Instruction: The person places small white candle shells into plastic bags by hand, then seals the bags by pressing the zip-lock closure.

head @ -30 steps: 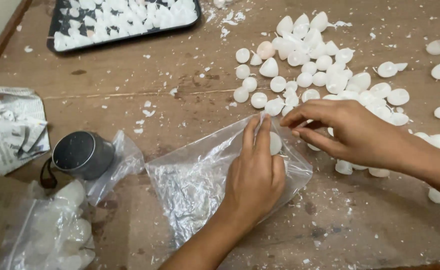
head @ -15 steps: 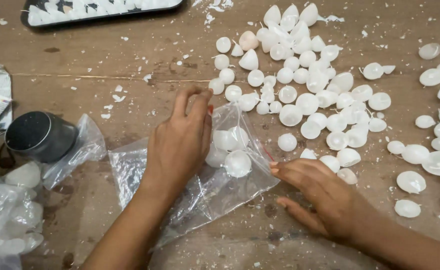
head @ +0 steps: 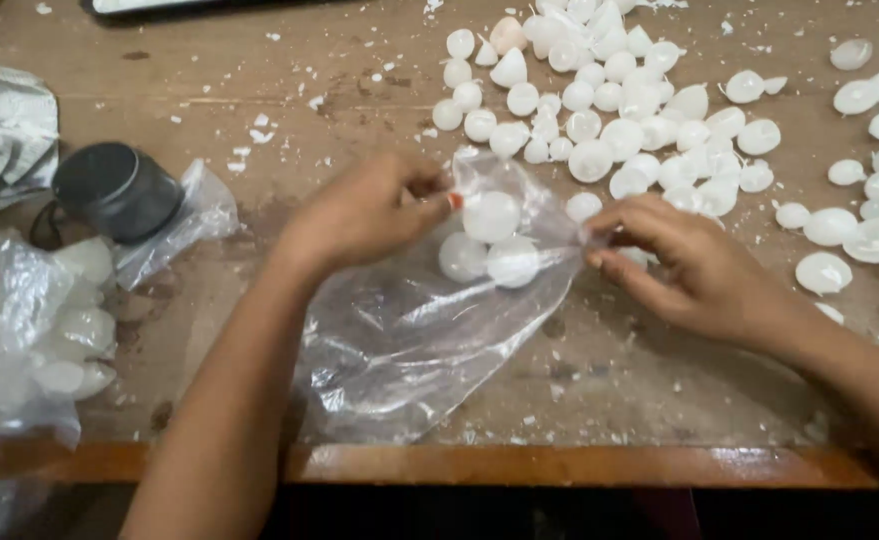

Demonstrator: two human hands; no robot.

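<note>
While your left hand (head: 364,215) and right hand (head: 694,265) pinch the bag (head: 409,335) open, three pieces (head: 489,245) sit inside; the pile (head: 619,100) remains unbagged.

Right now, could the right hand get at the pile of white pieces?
Probably yes: the right hand lies just below the pile, nothing between, but it is pinching the bag.

Both hands (head: 374,215) (head: 694,265) pinch clear bag (head: 409,330) holding white pieces (head: 489,245).
</note>
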